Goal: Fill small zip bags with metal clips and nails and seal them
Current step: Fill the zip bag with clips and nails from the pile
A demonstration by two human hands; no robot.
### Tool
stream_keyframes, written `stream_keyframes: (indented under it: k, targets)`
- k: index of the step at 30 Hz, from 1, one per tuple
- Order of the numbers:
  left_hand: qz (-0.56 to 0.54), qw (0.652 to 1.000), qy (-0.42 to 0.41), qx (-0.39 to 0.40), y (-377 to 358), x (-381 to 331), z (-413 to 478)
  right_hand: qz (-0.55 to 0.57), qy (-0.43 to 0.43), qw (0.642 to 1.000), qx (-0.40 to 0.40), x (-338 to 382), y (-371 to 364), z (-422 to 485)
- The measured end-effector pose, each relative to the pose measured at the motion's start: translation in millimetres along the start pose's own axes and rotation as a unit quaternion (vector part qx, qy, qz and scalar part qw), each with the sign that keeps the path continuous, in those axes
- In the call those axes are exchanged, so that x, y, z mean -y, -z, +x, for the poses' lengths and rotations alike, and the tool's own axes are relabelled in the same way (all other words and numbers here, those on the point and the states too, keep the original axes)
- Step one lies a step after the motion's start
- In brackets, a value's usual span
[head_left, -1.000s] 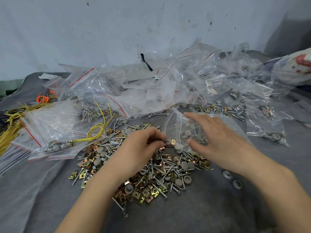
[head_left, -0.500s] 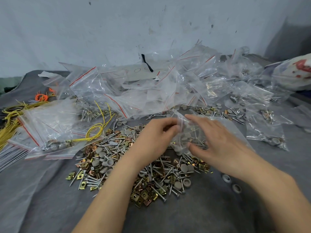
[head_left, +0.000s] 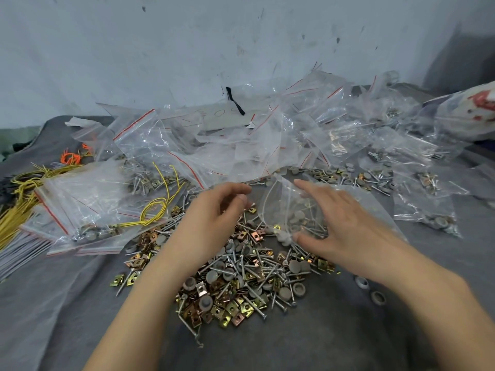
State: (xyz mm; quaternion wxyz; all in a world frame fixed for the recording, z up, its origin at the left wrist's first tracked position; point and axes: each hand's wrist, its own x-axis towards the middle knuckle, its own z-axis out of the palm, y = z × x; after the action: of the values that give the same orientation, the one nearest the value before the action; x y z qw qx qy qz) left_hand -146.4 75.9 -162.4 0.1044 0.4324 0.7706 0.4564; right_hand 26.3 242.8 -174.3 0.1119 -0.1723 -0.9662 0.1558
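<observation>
A loose pile of brass-coloured metal clips, screws and grey caps (head_left: 241,277) lies on the grey cloth (head_left: 321,338) in front of me. My right hand (head_left: 345,231) holds a small clear zip bag (head_left: 286,207) between forefinger and thumb, just above the pile's far right edge. The bag's mouth faces left, and grey caps and screws show inside it. My left hand (head_left: 214,220) hovers over the pile just left of the bag's mouth. Its fingers are loosely curled and nothing shows in them.
A heap of empty red-striped zip bags (head_left: 227,145) lies along the wall behind. Filled bags sit at the left (head_left: 80,210) and right (head_left: 426,212). Yellow wires (head_left: 21,207) and orange ties (head_left: 70,158) lie far left. Two loose grey caps (head_left: 369,289) rest beside my right forearm.
My left hand rose from the pile to the bag's mouth, then drew back a little to the left. My right hand kept hold of the bag and spread its mouth wider.
</observation>
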Motion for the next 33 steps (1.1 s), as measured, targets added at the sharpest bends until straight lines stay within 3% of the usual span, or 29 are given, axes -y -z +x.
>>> stream_keyframes:
  k: [7, 15, 29, 33]
  targets:
    - [0.201, 0.969, -0.087, 0.116, 7.9, 6.6, -32.7, -0.026, -0.006, 1.0, 0.006, 3.7, -1.2, 0.1]
    - [0.282, 0.939, -0.157, 0.122, -7.2, 0.9, -42.5, -0.032, -0.004, 0.999, -0.005, 5.2, -5.7, 6.2]
    - [0.393, 0.903, -0.073, 0.158, -32.7, -6.2, -23.4, -0.036, -0.001, 0.999, -0.007, -0.6, -6.4, 3.5]
    - [0.366, 0.914, -0.081, 0.158, -36.3, -9.4, -24.0, -0.036, -0.004, 0.999, -0.007, -2.0, -3.5, 0.5]
